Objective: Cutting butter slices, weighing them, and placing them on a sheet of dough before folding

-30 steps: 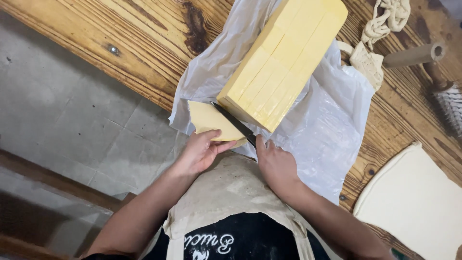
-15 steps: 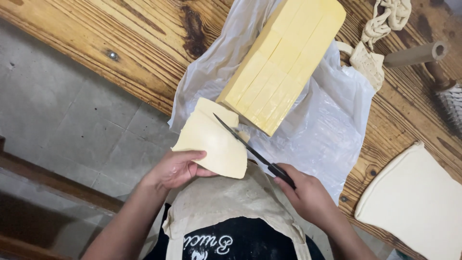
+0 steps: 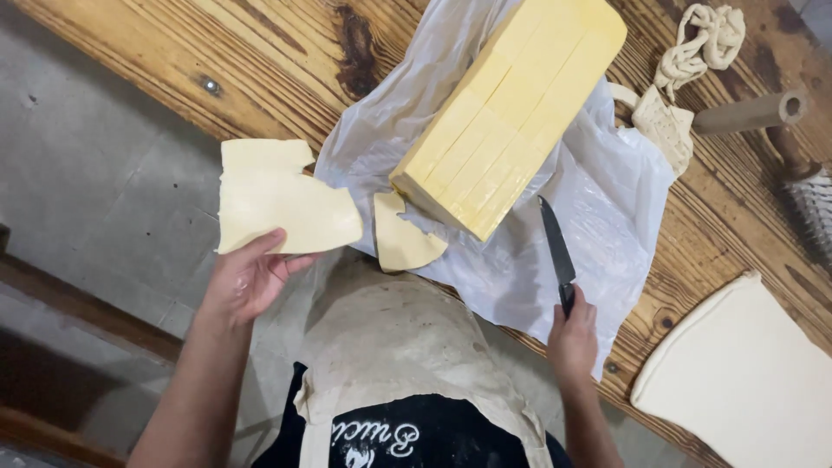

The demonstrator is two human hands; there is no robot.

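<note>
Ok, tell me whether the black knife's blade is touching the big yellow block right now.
No: the black knife, held in the right hand, points up over the white plastic sheet, clear of the big yellow block.

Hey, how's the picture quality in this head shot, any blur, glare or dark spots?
Head view: sharp overall, lit evenly from above; the yellow block and the slice in the left hand are crisp. Mild sheen on the plastic sheet; the knife in the right hand reads clearly. The lower left corner falls dark.
</note>
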